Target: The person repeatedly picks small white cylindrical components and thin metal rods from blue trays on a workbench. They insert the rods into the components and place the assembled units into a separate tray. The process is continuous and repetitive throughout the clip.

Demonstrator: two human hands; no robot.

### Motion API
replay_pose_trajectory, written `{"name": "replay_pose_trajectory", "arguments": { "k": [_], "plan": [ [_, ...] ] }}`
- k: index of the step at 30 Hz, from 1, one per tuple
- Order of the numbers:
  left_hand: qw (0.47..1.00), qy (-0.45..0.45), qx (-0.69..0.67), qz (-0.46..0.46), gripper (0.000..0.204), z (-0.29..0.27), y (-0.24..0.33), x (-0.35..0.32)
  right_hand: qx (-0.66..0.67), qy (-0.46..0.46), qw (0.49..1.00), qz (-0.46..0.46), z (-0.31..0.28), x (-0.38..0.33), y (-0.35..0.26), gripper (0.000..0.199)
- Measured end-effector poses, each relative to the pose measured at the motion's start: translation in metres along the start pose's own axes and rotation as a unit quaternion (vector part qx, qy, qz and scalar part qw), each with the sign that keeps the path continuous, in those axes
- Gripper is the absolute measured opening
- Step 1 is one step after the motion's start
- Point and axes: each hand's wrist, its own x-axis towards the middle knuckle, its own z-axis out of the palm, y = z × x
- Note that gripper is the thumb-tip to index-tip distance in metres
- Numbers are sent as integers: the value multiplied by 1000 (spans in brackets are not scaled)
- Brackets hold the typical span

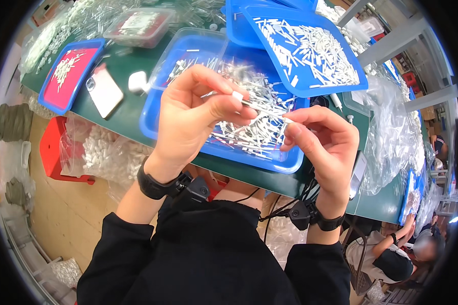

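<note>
My left hand [191,119] is raised over a blue tray [148,119] heaped with thin white tubes [254,129]. Its thumb and fingers pinch a small white cap [237,95] on the end of one thin tube. My right hand [323,145] is close beside it, fingertips pinching the other end of a thin white tube [285,120]. Both wrists wear black straps with small black devices and cables.
A second blue tray [359,81] of short white pieces leans over the first. A clear plastic lid [188,46], a phone [104,90], a white earbud case [137,82] and a blue tray with a red inside [68,73] lie on the green table [122,119]. Another person [397,249] sits at lower right.
</note>
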Motion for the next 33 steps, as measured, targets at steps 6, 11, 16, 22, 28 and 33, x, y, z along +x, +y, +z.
{"name": "replay_pose_trajectory", "arguments": {
  "k": [6,11,16,22,28,33],
  "plan": [
    [981,-29,180,59,14,4,-8,-4,-272,34,941,-199,12,1,1,13],
    [965,-57,244,80,19,10,-3,-6,-282,32,927,-247,10,-1,-1,16],
    [945,-83,294,115,19,7,-3,-6,-299,18,913,-277,10,-1,1,16],
    [946,-93,295,99,17,1,-7,-6,-321,-28,903,-283,11,3,13,28],
    [888,-18,458,16,19,-12,5,12,-384,33,893,-232,6,22,7,40],
    [662,-3,749,-9,35,-61,28,38,-430,105,890,-108,-52,68,35,28]
  ]
}}
